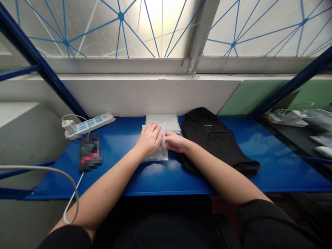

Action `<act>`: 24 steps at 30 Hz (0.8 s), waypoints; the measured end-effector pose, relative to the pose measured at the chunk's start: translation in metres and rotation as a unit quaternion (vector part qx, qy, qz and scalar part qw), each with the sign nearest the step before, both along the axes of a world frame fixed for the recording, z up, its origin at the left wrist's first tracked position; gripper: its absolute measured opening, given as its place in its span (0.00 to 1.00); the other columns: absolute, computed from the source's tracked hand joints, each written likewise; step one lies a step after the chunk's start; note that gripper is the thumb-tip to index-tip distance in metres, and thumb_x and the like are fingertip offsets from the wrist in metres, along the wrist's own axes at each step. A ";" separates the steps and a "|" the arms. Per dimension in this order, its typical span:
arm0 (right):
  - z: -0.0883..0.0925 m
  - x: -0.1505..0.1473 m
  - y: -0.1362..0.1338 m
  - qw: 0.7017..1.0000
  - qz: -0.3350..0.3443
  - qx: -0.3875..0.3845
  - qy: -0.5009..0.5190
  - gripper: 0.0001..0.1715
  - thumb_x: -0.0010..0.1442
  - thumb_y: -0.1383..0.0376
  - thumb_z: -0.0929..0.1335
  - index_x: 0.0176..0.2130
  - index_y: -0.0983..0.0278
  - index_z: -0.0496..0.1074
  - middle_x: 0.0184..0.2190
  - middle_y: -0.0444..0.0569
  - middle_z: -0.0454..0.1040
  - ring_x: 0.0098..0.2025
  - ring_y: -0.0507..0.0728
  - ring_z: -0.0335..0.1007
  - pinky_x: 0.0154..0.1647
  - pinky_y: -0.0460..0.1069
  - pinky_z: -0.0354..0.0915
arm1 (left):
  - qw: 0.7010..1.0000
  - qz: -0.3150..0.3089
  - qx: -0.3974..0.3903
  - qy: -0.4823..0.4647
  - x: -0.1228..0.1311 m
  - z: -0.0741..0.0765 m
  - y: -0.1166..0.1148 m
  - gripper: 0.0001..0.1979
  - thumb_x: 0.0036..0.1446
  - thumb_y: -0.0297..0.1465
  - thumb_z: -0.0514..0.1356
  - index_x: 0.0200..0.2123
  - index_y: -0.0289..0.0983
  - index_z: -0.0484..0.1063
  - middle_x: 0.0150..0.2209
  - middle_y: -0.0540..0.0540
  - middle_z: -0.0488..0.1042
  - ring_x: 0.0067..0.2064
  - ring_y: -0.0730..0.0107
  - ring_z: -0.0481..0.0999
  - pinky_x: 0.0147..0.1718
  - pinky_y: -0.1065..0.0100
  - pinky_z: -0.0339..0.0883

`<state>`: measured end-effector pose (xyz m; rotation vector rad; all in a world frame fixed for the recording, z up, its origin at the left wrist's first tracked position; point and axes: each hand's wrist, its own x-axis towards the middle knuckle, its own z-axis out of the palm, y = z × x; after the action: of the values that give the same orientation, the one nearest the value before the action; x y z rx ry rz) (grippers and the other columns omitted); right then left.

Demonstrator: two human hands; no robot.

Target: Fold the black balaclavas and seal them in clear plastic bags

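Note:
A flat white, slightly see-through packet (pixel 163 153) lies on the blue table in front of me. My left hand (pixel 149 140) rests flat on top of it with the fingers stretched out, covering much of its surface. At the packet's right edge, my right hand (pixel 175 141) has its fingers curled and pinches that edge; some fingertips are hidden. Just behind the packet is a stack of similar white packets (pixel 166 120). A folded black garment (pixel 210 138) with a small pale mark lies right of my right hand.
On the left stand a white power strip (pixel 90 125) with a plugged-in charger (pixel 69 126) and a blurred-out dark device (pixel 90 152) on a white cable (pixel 74 197). Blue frame posts flank the blue table (pixel 166 185). Further right, another surface holds cables and white items.

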<state>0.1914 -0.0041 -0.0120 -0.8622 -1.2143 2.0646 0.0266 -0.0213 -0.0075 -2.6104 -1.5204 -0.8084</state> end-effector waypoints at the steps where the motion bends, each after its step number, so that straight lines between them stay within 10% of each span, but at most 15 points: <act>1: -0.001 0.003 0.002 0.999 -0.001 0.031 -0.029 0.14 0.51 0.68 0.73 0.41 0.64 0.75 0.32 0.48 0.79 0.34 0.55 0.77 0.37 0.49 0.74 | 1.000 0.003 -0.022 0.011 0.000 -0.004 0.002 0.26 0.70 0.39 0.45 0.64 0.33 0.64 0.68 0.33 0.60 0.70 0.44 0.54 0.64 0.41 0.52; 5: -0.006 0.021 0.019 0.957 -0.022 0.191 -0.216 0.03 0.51 0.67 0.73 0.31 0.64 0.77 0.27 0.47 0.78 0.29 0.55 0.74 0.33 0.48 0.71 | 0.996 0.021 -0.070 0.059 0.004 -0.012 0.003 0.29 0.70 0.41 0.44 0.67 0.35 0.60 0.71 0.35 0.53 0.72 0.40 0.47 0.66 0.38 0.45; 10: -0.008 0.039 0.039 0.783 -0.220 0.410 -0.414 0.10 0.59 0.65 0.68 0.38 0.63 0.80 0.34 0.51 0.79 0.36 0.58 0.74 0.44 0.52 0.68 | 0.988 0.027 -0.093 0.124 0.016 -0.012 0.004 0.32 0.67 0.42 0.48 0.68 0.32 0.59 0.71 0.34 0.53 0.72 0.38 0.47 0.67 0.40 0.42; 16: -0.019 0.027 0.038 0.669 -0.152 0.493 -0.535 0.18 0.65 0.61 0.65 0.51 0.65 0.77 0.48 0.58 0.75 0.53 0.64 0.69 0.54 0.55 0.63 | 0.980 0.017 -0.119 0.158 0.024 -0.009 0.011 0.30 0.64 0.41 0.50 0.67 0.39 0.62 0.71 0.40 0.56 0.72 0.39 0.47 0.67 0.37 0.41; 24: -0.023 0.021 0.036 0.651 -0.123 0.467 -0.586 0.19 0.67 0.61 0.63 0.54 0.62 0.74 0.51 0.60 0.72 0.55 0.67 0.66 0.52 0.58 0.61 | 0.980 0.005 -0.124 0.154 0.025 -0.009 0.013 0.29 0.64 0.36 0.48 0.67 0.40 0.62 0.70 0.43 0.57 0.71 0.39 0.52 0.65 0.34 0.43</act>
<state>0.2124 0.0321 -0.0346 -1.6592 -2.2471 0.1867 0.0513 -0.0079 -0.0170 -2.7257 -1.6283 -0.2054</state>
